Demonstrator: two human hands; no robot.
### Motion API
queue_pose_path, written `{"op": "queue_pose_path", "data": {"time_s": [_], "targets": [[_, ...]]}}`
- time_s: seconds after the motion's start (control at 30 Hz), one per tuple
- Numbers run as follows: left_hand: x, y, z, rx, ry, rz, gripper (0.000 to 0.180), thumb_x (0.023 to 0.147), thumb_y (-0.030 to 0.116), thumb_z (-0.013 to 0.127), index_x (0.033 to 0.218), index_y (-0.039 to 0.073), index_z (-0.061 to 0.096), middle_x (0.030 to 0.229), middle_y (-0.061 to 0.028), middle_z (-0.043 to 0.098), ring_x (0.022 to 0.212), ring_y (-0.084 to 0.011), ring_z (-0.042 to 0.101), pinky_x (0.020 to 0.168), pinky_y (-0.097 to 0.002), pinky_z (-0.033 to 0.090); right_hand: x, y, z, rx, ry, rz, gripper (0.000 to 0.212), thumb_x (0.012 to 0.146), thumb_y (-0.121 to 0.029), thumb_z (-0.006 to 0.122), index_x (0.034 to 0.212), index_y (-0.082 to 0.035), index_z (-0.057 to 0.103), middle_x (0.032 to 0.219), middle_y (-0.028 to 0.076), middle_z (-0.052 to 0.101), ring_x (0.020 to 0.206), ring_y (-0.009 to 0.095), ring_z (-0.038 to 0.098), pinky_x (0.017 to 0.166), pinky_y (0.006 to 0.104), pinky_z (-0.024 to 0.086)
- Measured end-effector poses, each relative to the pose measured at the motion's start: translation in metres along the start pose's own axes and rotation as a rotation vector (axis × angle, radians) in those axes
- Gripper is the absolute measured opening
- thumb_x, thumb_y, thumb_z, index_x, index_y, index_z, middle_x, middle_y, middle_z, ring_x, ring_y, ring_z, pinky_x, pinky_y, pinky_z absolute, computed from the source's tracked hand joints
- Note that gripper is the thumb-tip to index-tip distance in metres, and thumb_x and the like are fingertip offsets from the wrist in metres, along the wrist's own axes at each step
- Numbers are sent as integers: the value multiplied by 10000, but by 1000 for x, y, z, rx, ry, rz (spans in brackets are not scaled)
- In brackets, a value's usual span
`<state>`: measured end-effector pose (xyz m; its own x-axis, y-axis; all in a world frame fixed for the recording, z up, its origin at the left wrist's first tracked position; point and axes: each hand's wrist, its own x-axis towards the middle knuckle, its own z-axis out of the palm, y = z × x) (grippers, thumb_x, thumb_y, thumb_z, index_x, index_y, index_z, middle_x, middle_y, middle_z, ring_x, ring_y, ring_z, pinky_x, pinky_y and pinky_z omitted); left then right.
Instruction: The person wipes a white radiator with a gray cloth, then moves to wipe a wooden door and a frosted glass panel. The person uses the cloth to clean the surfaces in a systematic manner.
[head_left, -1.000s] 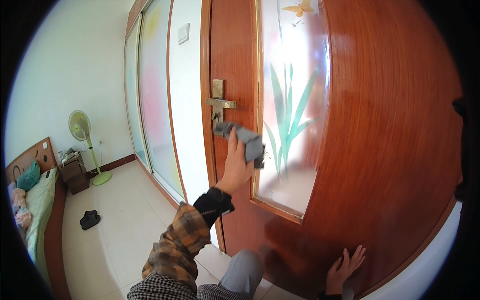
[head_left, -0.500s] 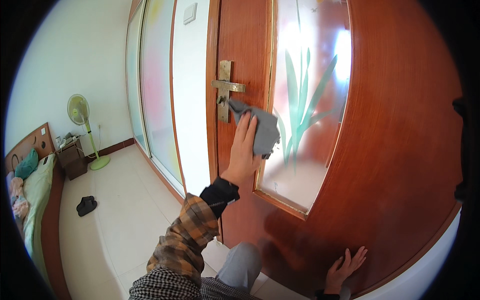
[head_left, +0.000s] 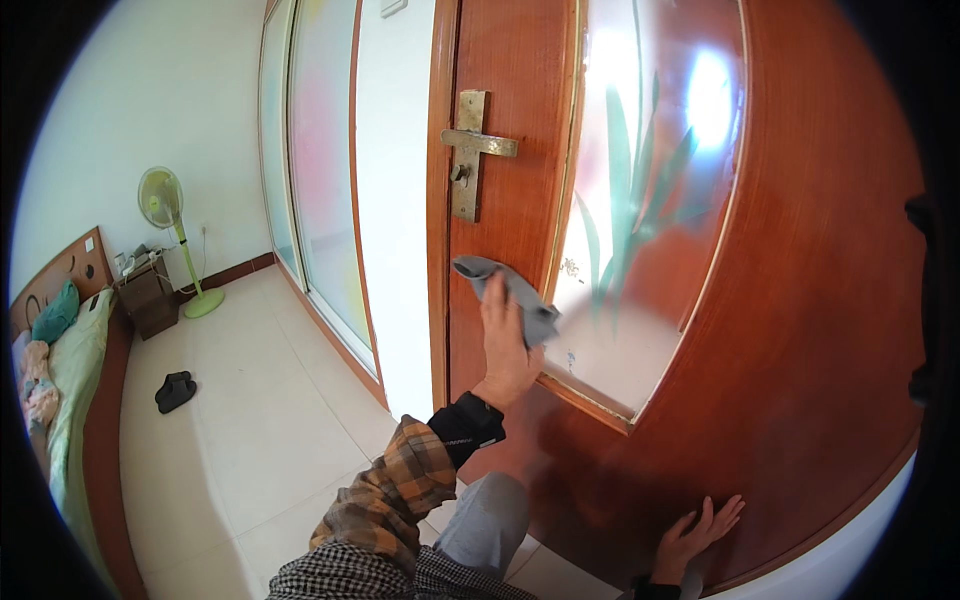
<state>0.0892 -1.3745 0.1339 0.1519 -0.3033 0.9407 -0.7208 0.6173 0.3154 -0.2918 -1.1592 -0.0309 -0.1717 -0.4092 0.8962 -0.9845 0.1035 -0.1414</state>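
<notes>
My left hand (head_left: pixel 508 345) holds a grey cloth (head_left: pixel 515 300) against the reddish-brown wooden door (head_left: pixel 820 250), below the brass door handle (head_left: pixel 492 146) and its lock plate. One corner of the cloth sticks out to the left, and its right end reaches the frame of the glass panel (head_left: pixel 650 160). Low on the door, my right hand (head_left: pixel 698 530) has its fingers spread and lies at the wood surface. Leaf shapes in green decorate the frosted glass.
Frosted sliding doors (head_left: pixel 322 170) stand left of the white wall strip. Farther left are a green standing fan (head_left: pixel 162 200), a small dark nightstand (head_left: pixel 150 305), a bed (head_left: pixel 85 365) and black slippers (head_left: pixel 176 391) on the tiled floor. My bent knee (head_left: pixel 490 520) is close to the door.
My left hand has moved the cloth down the door, away from the handle and lock. The whole view has shifted a little. My right hand stays low on the door.
</notes>
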Motion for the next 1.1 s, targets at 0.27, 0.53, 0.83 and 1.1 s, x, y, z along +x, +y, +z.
{"op": "queue_pose_path", "data": {"time_s": [0.27,0.53,0.83,1.1], "targets": [[84,-78,-16,177,207,-280,664,870,-23,576,1475,-166,346,1634,-391,206,1508,-576,207,1275,-549,193,-3,0,-4,-13,-21,-4,425,997,14,478,1413,-68,503,1689,270,262,1576,476,212,1266,653,148],[13,-15,-4,67,-17,77,595,781,7,645,1322,-165,470,1642,-359,234,1511,-574,226,1241,-641,215,-2,-4,10,-3,80,-21,444,1011,5,465,1445,-86,477,1696,267,246,1579,471,206,1266,651,146],[-12,-112,-24,198,18,-97,845,737,-130,592,1547,-62,360,1691,-308,161,1569,-520,143,1291,-551,183,-4,1,-1,-42,-11,-50,409,1047,-34,466,1452,-88,461,1683,301,245,1572,495,204,1255,667,163],[-153,-114,-12,223,-165,-302,853,761,-104,608,1566,-46,330,1684,-320,168,1558,-510,191,1282,-524,221,-7,-8,-4,4,-33,-6,449,1027,-9,493,1470,-80,476,1688,294,237,1575,492,195,1257,657,173]]}}
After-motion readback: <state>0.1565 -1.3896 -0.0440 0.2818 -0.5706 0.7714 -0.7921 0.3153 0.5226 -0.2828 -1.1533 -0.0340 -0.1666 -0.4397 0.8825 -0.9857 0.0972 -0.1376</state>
